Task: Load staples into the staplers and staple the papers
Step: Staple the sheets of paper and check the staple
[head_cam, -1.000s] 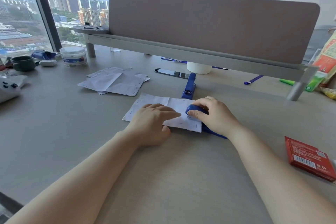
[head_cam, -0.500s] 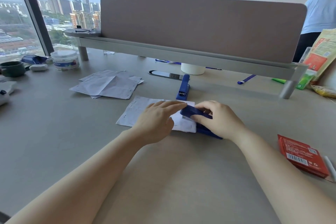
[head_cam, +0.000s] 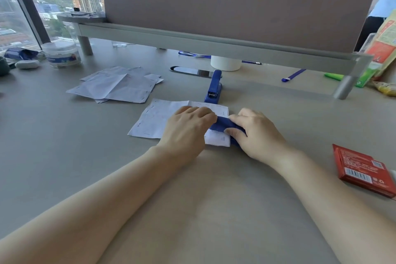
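Observation:
A white sheet of paper (head_cam: 154, 121) with staples along its edges lies flat on the grey desk. A blue stapler (head_cam: 222, 124) sits over the paper's right edge. My right hand (head_cam: 255, 133) grips the stapler from the right, thumb against its side. My left hand (head_cam: 188, 130) lies on the paper with its fingertips curled onto the stapler's nose. A second blue stapler (head_cam: 214, 87) stands just behind the paper. A red staple box (head_cam: 362, 169) lies to the right.
A pile of stapled papers (head_cam: 116, 85) lies at the back left, near a lidded plastic jar (head_cam: 62, 53). A brown divider panel on a grey shelf (head_cam: 214, 43) spans the back. A white cup (head_cam: 225, 63), pens and snack packets (head_cam: 383, 49) sit along the rear and right.
My left hand's fingers slid right from flat on the paper onto the stapler's nose. My right hand shifted from pressing on top of the stapler to gripping its side. The camera moved closer.

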The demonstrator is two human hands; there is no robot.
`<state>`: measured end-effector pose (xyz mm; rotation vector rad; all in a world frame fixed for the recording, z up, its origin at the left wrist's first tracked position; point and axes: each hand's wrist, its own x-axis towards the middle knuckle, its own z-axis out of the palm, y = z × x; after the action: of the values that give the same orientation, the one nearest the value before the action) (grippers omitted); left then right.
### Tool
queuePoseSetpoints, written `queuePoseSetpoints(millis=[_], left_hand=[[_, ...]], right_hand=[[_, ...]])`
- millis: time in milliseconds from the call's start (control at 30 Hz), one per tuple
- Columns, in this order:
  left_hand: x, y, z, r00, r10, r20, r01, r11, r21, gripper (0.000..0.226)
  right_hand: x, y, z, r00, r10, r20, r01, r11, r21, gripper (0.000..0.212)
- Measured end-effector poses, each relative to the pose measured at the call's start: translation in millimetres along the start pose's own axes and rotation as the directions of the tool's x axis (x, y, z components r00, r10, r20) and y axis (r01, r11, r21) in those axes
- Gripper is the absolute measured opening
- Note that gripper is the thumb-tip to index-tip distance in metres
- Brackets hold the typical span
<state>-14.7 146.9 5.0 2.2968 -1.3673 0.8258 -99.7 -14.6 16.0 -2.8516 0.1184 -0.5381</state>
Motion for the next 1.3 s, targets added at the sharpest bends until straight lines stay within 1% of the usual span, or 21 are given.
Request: queuePoseSetpoints(millis=[100, 167, 233, 300, 400, 467, 533, 600, 633, 667, 733, 800, 833, 867, 933, 1067, 1100, 1200, 1300], left_hand=[[1, 3, 0, 1.0, -0.006, 0.019, 0.005, 1.0, 0.019, 0.04], [-2, 1, -2, 0.999, -0.029, 0.025, 0.03, 0.999, -0.021, 0.045], [-7, -2, -3, 0.998, -0.059, 0.024, 0.061, 0.996, -0.067, 0.052], [-10, -2, -5, 0.997, -0.071, 0.018, 0.072, 0.993, -0.091, 0.056], [-6, 0, -11, 0.997, -0.077, 0.017, 0.078, 0.993, -0.084, 0.059], [-5, 1, -11, 0.997, -0.076, 0.006, 0.076, 0.994, -0.082, 0.059], [-9, 3, -11, 0.996, -0.084, 0.018, 0.086, 0.992, -0.088, 0.053], [-13, 3, -16, 0.986, -0.124, 0.116, 0.139, 0.981, -0.134, 0.045], [-15, 2, -17, 0.97, -0.145, 0.193, 0.176, 0.972, -0.157, 0.053], [-17, -1, -18, 0.949, -0.16, 0.273, 0.208, 0.965, -0.159, 0.065], [-19, -6, -19, 0.915, -0.157, 0.372, 0.216, 0.969, -0.123, 0.085], [-20, -9, -19, 0.89, -0.162, 0.427, 0.239, 0.962, -0.131, 0.093], [-20, -10, -18, 0.874, -0.174, 0.454, 0.268, 0.951, -0.152, 0.093], [-19, -10, -18, 0.863, -0.19, 0.468, 0.299, 0.939, -0.172, 0.09], [-18, -9, -17, 0.865, -0.213, 0.454, 0.321, 0.93, -0.176, 0.076], [-19, -12, -14, 0.911, -0.205, 0.357, 0.279, 0.946, -0.168, 0.036], [-18, -12, -14, 0.915, -0.215, 0.342, 0.284, 0.944, -0.166, 0.032], [-16, -13, -16, 0.92, -0.269, 0.284, 0.318, 0.938, -0.141, 0.031], [-13, -11, -22, 0.895, -0.411, 0.172, 0.435, 0.89, -0.139, 0.024]], right_hand=[[-2, -1, 6, 1.0, -0.003, -0.022, 0.002, 0.999, -0.047, 0.027], [-5, -3, 9, 0.999, 0.004, -0.039, -0.006, 0.999, -0.051, 0.025], [-10, -5, 11, 0.996, -0.008, -0.087, 0.002, 0.998, -0.067, 0.026], [-13, -6, 13, 0.989, -0.012, -0.148, -0.002, 0.995, -0.095, 0.033], [-14, -9, 11, 0.981, -0.002, -0.194, -0.019, 0.994, -0.107, 0.041], [-14, -11, 8, 0.979, 0.01, -0.202, -0.028, 0.996, -0.087, 0.043], [-16, -11, 7, 0.981, 0.014, -0.193, -0.026, 0.998, -0.062, 0.045], [-16, -10, 6, 0.978, 0.008, -0.207, -0.018, 0.999, -0.044, 0.048], [-16, -9, 6, 0.976, 0.007, -0.218, -0.015, 0.999, -0.035, 0.048], [-15, -9, 6, 0.974, 0.008, -0.226, -0.015, 1.0, -0.027, 0.049], [-13, -9, 7, 0.972, 0.014, -0.236, -0.018, 1.0, -0.011, 0.049], [-12, -9, 9, 0.972, 0.029, -0.235, -0.029, 1.0, 0.003, 0.046], [-12, -9, 10, 0.971, 0.037, -0.238, -0.035, 0.999, 0.011, 0.043], [-11, -8, 10, 0.969, 0.042, -0.244, -0.038, 0.999, 0.019, 0.041], [-11, -6, 11, 0.964, 0.046, -0.261, -0.04, 0.999, 0.027, 0.039], [-11, -4, 14, 0.958, 0.055, -0.28, -0.048, 0.998, 0.03, 0.04], [-10, -3, 15, 0.958, 0.059, -0.282, -0.053, 0.998, 0.03, 0.039], [-10, 2, 15, 0.948, 0.082, -0.308, -0.075, 0.997, 0.034, 0.032], [-9, 5, 16, 0.94, 0.117, -0.32, -0.113, 0.993, 0.032, 0.031]])
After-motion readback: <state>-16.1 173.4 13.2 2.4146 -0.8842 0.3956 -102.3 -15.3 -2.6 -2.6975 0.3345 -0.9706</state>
